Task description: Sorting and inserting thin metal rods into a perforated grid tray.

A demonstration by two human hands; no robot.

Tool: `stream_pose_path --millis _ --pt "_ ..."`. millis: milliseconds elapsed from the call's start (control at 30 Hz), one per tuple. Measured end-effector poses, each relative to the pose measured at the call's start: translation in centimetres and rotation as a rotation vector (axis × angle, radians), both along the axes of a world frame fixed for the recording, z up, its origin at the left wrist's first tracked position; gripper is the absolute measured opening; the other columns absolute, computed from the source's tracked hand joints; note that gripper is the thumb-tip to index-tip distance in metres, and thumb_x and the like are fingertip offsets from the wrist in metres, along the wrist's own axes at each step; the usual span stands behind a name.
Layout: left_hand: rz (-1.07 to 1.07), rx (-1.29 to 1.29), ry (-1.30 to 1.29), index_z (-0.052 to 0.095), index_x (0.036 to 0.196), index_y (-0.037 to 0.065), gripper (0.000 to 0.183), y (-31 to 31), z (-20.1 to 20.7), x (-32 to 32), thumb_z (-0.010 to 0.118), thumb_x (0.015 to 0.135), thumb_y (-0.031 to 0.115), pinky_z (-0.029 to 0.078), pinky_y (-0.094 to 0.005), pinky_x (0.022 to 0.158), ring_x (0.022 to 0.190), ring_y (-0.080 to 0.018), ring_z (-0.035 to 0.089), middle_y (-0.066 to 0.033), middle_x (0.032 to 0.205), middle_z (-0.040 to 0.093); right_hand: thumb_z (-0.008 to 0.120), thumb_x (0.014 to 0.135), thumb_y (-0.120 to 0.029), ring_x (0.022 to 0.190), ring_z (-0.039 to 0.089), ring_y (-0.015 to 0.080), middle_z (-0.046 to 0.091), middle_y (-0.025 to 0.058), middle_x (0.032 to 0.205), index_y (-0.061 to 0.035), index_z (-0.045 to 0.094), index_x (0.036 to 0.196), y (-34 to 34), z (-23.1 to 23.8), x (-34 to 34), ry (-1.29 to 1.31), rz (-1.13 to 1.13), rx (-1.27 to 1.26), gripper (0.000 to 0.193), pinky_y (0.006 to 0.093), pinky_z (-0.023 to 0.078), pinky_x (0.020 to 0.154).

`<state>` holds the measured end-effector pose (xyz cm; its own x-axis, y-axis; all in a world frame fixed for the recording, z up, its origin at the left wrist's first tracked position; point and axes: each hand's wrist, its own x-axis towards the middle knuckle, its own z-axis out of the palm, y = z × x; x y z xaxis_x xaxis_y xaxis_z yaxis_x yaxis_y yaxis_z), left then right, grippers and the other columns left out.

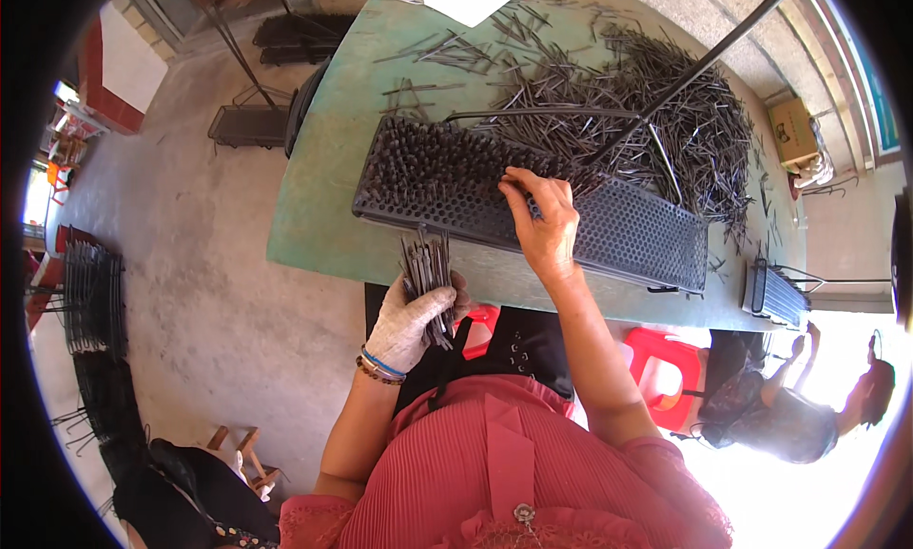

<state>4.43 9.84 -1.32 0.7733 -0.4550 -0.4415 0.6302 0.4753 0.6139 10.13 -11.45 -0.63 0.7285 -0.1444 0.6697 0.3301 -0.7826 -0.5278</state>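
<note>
A long dark tray full of round holes lies across the near edge of a green table. Thin dark rods stand packed in the holes of its left part; the front strip and right part show bare holes. My left hand, in a whitish work glove, is closed round a bundle of the same thin rods, held upright just in front of the tray. My bare right hand is over the tray's middle, thumb and forefinger pinched on a thin dark rod beside the standing ones. Its lower end is hidden.
Behind the tray a large heap of loose rods covers the green table. A bent metal handle rises over the tray. Another tray sits at the right, near a person. A red stool and stacked racks stand around.
</note>
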Motion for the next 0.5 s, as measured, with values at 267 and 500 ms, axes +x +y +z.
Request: stream_pose_path --millis 267,500 --pt "0.034 -0.03 -0.048 0.055 0.11 0.0 0.025 0.02 0.1 0.21 0.066 0.088 0.008 0.056 -0.0317 0.072 0.08 -0.0189 0.066 -0.0084 0.093 0.066 0.075 0.079 -0.006 0.084 0.062 0.022 0.068 0.006 0.096 -0.005 0.071 0.104 -0.23 0.04 -0.12 -0.049 0.072 -0.233 0.025 0.0348 0.045 0.079" --pt "0.04 -0.084 0.048 0.055 0.111 0.0 0.026 0.18 0.27 0.16 0.066 0.088 0.009 0.056 -0.0328 0.075 0.083 -0.0193 0.066 -0.0086 0.096 0.065 0.073 0.081 -0.008 0.082 0.061 0.022 0.067 0.0057 0.094 -0.005 0.071 0.105 0.01 -0.32 -0.23 -0.009 -0.056 -0.207 0.025 0.0349 0.044 0.079"
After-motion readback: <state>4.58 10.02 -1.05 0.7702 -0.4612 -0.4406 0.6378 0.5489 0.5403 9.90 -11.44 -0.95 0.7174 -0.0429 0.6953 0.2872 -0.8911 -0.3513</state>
